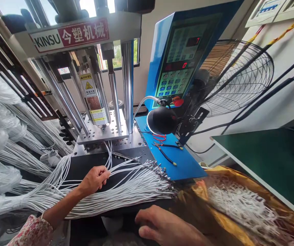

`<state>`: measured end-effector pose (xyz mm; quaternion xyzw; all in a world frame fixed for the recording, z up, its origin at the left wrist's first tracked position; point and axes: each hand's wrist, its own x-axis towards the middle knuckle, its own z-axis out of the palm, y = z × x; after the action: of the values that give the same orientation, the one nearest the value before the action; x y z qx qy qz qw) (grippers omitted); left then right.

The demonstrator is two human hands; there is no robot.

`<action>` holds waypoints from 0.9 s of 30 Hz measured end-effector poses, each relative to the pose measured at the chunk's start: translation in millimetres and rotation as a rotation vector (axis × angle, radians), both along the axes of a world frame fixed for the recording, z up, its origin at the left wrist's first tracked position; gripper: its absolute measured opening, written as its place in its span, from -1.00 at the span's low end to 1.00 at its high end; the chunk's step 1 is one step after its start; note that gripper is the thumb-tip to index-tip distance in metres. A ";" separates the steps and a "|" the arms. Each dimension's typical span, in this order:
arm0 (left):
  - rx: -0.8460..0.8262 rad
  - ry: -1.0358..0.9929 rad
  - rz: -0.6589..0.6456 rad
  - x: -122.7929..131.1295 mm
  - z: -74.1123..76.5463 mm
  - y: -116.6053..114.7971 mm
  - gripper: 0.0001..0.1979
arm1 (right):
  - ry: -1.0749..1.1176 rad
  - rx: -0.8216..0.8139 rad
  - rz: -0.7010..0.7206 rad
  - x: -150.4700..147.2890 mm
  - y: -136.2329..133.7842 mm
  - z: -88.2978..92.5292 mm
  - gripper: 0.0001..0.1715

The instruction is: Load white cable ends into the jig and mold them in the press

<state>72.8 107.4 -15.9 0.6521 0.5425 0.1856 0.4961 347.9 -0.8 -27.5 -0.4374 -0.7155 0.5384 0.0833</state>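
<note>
My left hand point(95, 178) is over a wide bundle of white cables point(126, 191), its fingers curled in and thumb pressed against them. What lies inside these fingers, if anything, is hidden. Just beyond its fingertips, several white cables point(108, 155) run out from under the press's metal plate point(103, 135). Small metal ends point(162, 176) cap the bundle on its right side. My right hand point(167, 223), slightly blurred, hovers low in front of the bundle. Its thumb and forefinger are apart, with nothing visible between them.
Pliers point(166, 150) lie on a blue surface point(185, 167) below a black lamp point(161, 121). A control box point(180, 58) and fan point(236, 75) stand behind. A yellow sack point(221, 222) of white plastic pieces is at right. Wrapped cable bundles point(0, 126) fill the left.
</note>
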 end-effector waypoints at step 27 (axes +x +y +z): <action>-0.587 -0.377 0.072 16.4 -42.6 -102.1 -0.43 | 1.578 -0.777 -0.774 -108.8 52.5 -17.4 -0.71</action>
<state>89.1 5.3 -58.5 0.4163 0.4940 0.1561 0.7472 239.0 51.6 -44.9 -0.1522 -0.0308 0.8125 0.5619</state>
